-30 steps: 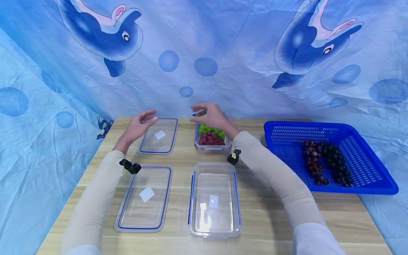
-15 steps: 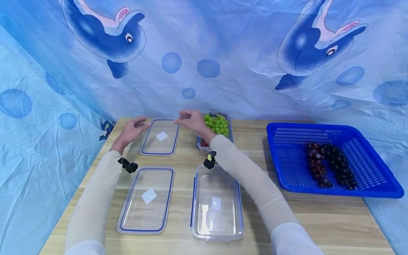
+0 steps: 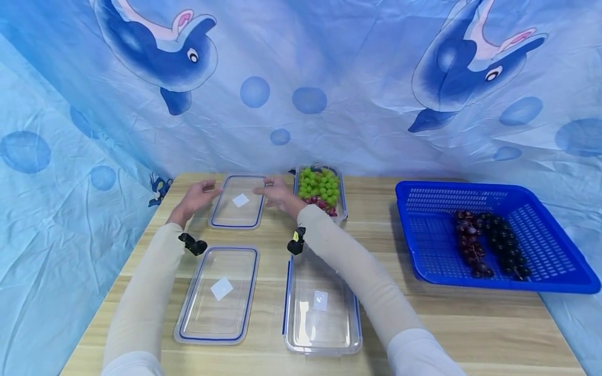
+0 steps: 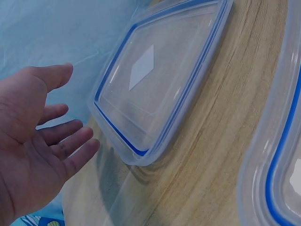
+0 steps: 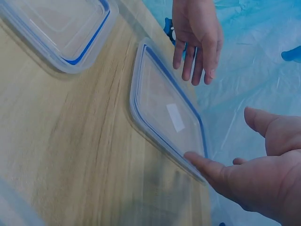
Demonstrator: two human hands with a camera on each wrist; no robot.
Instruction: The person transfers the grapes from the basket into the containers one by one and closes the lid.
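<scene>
A clear lid with a blue seal and white label lies at the far left of the table. My left hand hovers by its left edge, fingers parted and nothing in them. On the opposite side, my right hand has its fingertips right at the lid's right edge. The left wrist view shows the left palm facing the same lid. In the right wrist view the right hand has thumb and fingers spread, one fingertip overlapping the rim. To its right, a clear container holds green grapes and red grapes.
A second lid lies nearer, at the left. Beside it is a bare clear container, partly under the right forearm. At the right, a blue basket holds dark red grapes and black grapes. A dolphin-print cloth hangs behind.
My right hand has moved left and down from over the grape container to the far lid's right edge. My left hand has lowered slightly beside the lid's left edge.
</scene>
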